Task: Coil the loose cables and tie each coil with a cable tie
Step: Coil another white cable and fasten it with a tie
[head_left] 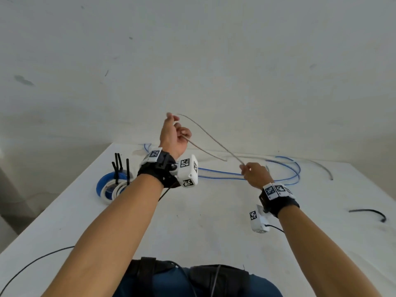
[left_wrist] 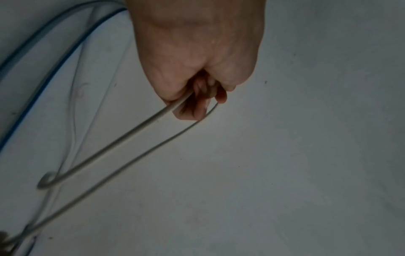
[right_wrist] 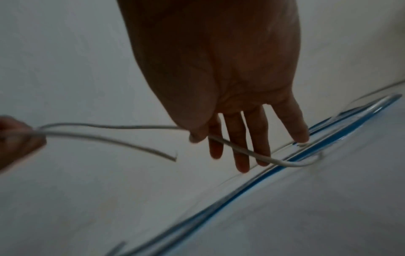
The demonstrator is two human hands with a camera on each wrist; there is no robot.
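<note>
My left hand (head_left: 179, 133) is raised above the white table (head_left: 199, 234) and grips a thin white cable (head_left: 211, 134) in a curled fist (left_wrist: 197, 98). Two strands of that cable (left_wrist: 140, 127) leave the fist; one ends in a short free tail. The other strand arches down to my right hand (head_left: 246, 168). In the right wrist view its thumb and forefinger (right_wrist: 198, 136) pinch the cable (right_wrist: 122, 127), with the other fingers held straight. The cable runs on past them to the table. A black cable tie (head_left: 368, 212) lies at the right.
A loose blue cable (head_left: 289, 168) loops across the back of the table among more white cable. At the left lies a blue and white coil bundle (head_left: 109, 187) with black ties (head_left: 120, 168) sticking up. A thin black wire (head_left: 32, 260) crosses the near left corner.
</note>
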